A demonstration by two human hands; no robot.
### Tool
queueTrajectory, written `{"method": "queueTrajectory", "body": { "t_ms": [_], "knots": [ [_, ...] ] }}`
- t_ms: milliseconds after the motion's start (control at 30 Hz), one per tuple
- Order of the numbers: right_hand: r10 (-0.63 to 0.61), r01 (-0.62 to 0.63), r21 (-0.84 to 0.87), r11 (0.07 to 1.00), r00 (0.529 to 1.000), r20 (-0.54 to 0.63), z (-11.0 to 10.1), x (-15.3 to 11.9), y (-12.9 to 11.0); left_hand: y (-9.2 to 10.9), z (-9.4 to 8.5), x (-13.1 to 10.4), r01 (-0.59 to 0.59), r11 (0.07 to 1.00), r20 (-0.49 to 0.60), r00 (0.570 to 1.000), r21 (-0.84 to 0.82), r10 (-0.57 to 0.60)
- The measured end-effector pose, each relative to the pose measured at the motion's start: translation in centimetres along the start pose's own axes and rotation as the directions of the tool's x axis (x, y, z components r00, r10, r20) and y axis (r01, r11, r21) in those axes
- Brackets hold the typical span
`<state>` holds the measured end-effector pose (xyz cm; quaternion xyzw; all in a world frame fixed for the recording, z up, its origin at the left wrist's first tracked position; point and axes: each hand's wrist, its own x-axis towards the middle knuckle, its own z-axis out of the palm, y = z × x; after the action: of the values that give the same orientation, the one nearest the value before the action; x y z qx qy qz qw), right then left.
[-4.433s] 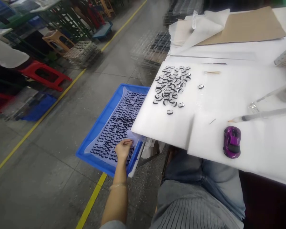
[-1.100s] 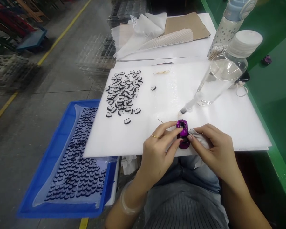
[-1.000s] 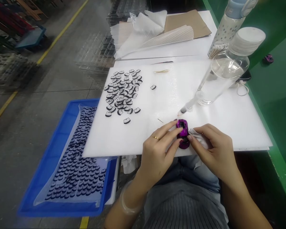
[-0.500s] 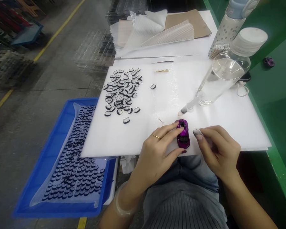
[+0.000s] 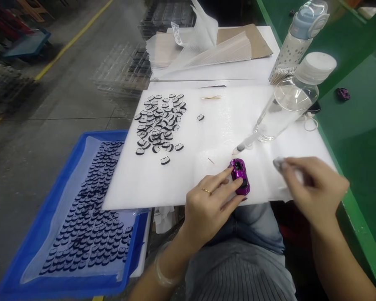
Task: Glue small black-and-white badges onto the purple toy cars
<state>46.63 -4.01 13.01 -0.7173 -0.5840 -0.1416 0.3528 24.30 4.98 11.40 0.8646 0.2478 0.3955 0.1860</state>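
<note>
A shiny purple toy car (image 5: pixel 242 167) lies on the white foam sheet near its front edge. My left hand (image 5: pixel 208 198) grips it, with fingers along its left side and over its rear part and the thumb at the back end. My right hand (image 5: pixel 319 186) is held apart to the right, thumb and forefinger pinching a small grey-and-white piece (image 5: pixel 278 164); motion blur hides what it is. Just beyond the car lies a syringe-like applicator (image 5: pixel 247 143) with its tip toward the car. A tiny reddish stick (image 5: pixel 211 160) rests left of it.
Several small dark curved pieces (image 5: pixel 159 121) lie heaped on the foam sheet (image 5: pixel 163 188). More fill a blue tray (image 5: pixel 15 267) at lower left. A clear bottle (image 5: pixel 288 108) and a dotted bottle (image 5: pixel 286 52) stand at right. Another small car (image 5: pixel 343 94) sits on the green surface.
My right hand has moved right, away from the car, with the small piece still pinched. My left hand stays on the car, one finger now farther back on it. The view has shifted slightly.
</note>
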Motion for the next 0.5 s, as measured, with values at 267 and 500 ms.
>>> {"method": "queueTrajectory", "body": {
  "t_ms": [267,500],
  "knots": [
    [0.027,-0.023,-0.045,0.999,0.997,0.074,2.9,0.1,-6.8,-0.3,-0.5,-0.4,0.096,0.995,0.13,0.987,-0.026,-0.092],
    [0.318,-0.317,-0.167,0.934,0.948,-0.016,-1.9,-3.4,0.9,-0.4,0.1,-0.4,-0.098,0.957,0.197,0.979,0.274,0.044]
  ]
}}
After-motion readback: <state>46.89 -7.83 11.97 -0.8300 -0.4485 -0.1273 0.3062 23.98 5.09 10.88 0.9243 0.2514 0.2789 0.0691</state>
